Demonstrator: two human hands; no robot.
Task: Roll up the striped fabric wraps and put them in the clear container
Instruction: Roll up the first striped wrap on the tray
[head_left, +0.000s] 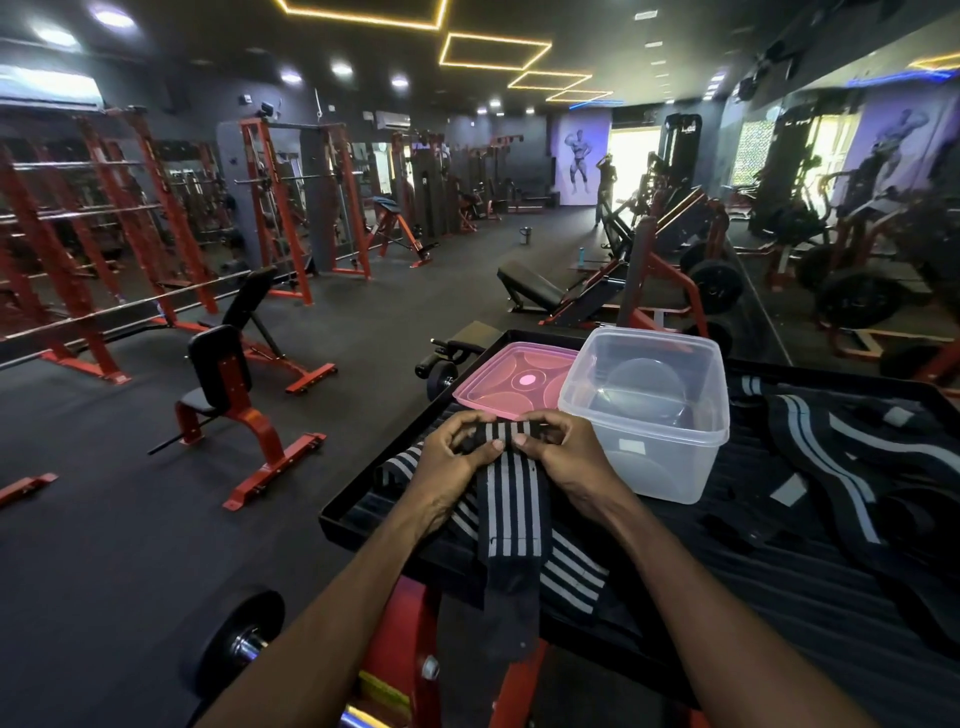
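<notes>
A black wrap with grey-white stripes (511, 506) lies on the black platform (779, 587), its tail hanging over the near edge. My left hand (452, 467) and my right hand (566, 457) both pinch its far end, which is curled into a small roll between my fingers. The clear container (647, 410) stands open and empty just right of my right hand. A second striped wrap (831, 462) lies loose further right. Another striped length (566, 569) lies under the one I hold.
A pink lid (511, 379) lies behind my hands, left of the container. The platform sits on a red machine frame (410, 623) with a black weight plate (234, 639) at lower left. Red benches and racks stand across the dark gym floor.
</notes>
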